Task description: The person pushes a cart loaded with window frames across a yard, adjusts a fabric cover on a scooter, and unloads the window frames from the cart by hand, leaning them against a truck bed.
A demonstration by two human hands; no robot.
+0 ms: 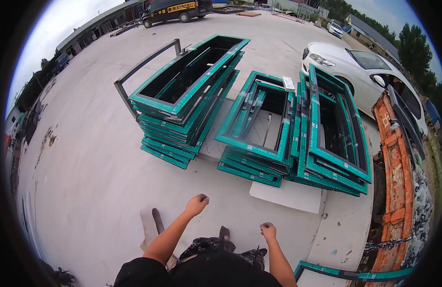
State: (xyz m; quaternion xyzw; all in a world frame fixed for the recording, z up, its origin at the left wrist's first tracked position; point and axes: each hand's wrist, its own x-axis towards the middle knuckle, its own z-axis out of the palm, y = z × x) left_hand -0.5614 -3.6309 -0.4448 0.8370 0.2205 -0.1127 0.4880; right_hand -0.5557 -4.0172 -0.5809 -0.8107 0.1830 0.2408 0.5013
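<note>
My left hand (197, 204) and right hand (268, 231): both curled into loose fists over bare concrete ground (96, 182), fingers closed on nothing I can see. Nearest stack of green-taped window frames (259, 138): just ahead of my hands, resting on a pale slab (288, 195). Orange truck bed (395, 162): along the ground's right edge.
</note>
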